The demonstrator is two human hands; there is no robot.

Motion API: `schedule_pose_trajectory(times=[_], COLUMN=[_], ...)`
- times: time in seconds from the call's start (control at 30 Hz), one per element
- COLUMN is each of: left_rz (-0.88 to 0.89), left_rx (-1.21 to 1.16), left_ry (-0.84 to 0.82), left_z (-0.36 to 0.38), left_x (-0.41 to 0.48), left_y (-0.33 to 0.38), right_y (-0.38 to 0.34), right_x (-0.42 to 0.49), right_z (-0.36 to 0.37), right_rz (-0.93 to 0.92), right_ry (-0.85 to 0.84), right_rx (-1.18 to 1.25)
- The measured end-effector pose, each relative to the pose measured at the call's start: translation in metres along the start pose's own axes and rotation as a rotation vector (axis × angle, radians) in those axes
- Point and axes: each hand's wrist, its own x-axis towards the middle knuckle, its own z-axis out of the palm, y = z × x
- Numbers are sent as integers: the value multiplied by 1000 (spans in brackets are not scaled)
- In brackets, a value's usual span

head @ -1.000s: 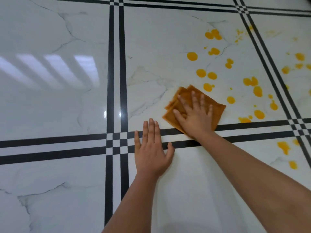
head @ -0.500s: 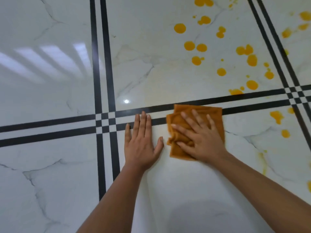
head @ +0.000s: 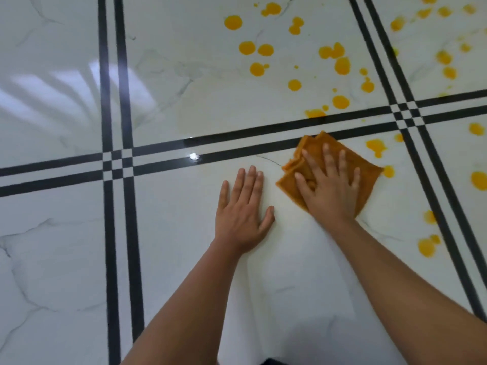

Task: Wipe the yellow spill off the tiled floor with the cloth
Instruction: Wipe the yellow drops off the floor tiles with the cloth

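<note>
A folded orange cloth [head: 366, 167] lies flat on the white marble tile floor [head: 184, 222], just below a pair of black border lines. My right hand [head: 329, 185] presses on it with fingers spread. My left hand [head: 242, 209] rests flat on the bare tile beside the cloth, holding nothing. Yellow spill drops [head: 340, 64] are scattered over the tile beyond the lines, and more yellow drops [head: 376, 146] lie right of the cloth, one touching its right corner.
Double black stripes cross the floor, one pair vertical at the left [head: 113, 75] and another slanting down the right [head: 411, 133]. A faint wet smear [head: 210, 114] shows on the tile above the horizontal lines. Bright window glare [head: 79, 88] reflects at the left.
My right hand slid the cloth from the far tile back across the black lines, then rightward toward the drops. My left hand stays flat on the tile. The view has shifted.
</note>
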Motion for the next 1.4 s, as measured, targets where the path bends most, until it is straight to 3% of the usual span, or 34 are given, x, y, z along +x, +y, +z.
schedule_pose_trajectory(times=[0.13,0.3,0.47,0.63,0.77,0.93,1.17,1.27,1.4], left_rz=[51,131,215,311,365,421,647,549,149], left_rx=[38,68,86,102,157,279,579,580,242], left_ry=[-31,-47,-86,-129,-180,-160,-343,-372,-167], left_z=[8,14,19,28,33,8,-29,-17,49], left_x=[5,15,29,46,52,75,128,120,47], left_y=[28,40,69,115,131,158,229,269,310], right_y=[46,75,109,144,161,207,292,313,317], right_x=[-76,-21,-107,-41,-85,-53,-17,-16,-22], right_z=[5,-11,1,-13,-10,-49,-116,-131,-121], right_rz=[-106,152,76,200,68,-126,-573,-616,-552], right_ry=[34,16,63,35,9,-122,-363,-306,-323], right_rx=[-41,29,-6,19,-24,108,-232,-265,-201])
